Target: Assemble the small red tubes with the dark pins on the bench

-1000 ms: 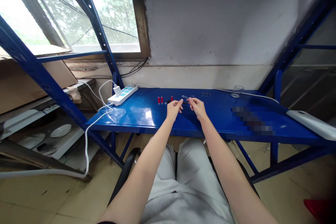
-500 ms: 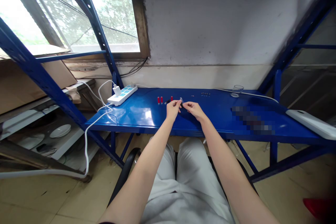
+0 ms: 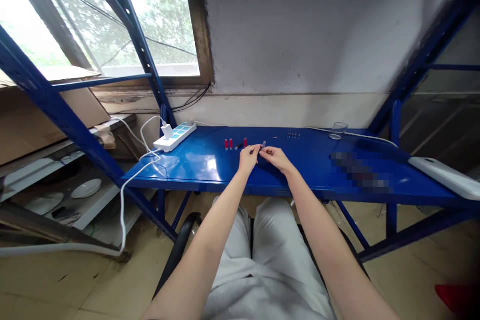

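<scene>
My left hand (image 3: pixel 248 159) and my right hand (image 3: pixel 277 157) meet above the blue table, fingertips almost touching. A small clear tube-like piece (image 3: pixel 264 143) stands up from the pinched fingers of my right hand. The fingers of my left hand are pinched too, but whatever they hold is hidden. Just beyond my left hand are a red cylinder (image 3: pixel 245 142) and a small dark piece (image 3: pixel 239 146) lying on its side. Two more red cylinders (image 3: pixel 228 144) stand farther left. Several tiny metallic pieces (image 3: pixel 293 135) sit in a row behind my right hand.
The blue table (image 3: pixel 187 170) bears a white power strip (image 3: pixel 175 136) with a plug at the left. A clear glass (image 3: pixel 338 130), a blurred-out dark object (image 3: pixel 360 172) and a white device (image 3: pixel 446 176) are at the right. A white cable (image 3: pixel 123 210) hangs off the left edge.
The clear piece has shifted slightly right, toward my right hand's fingertips. My left hand has also moved a little right, bringing the two hands closer together.
</scene>
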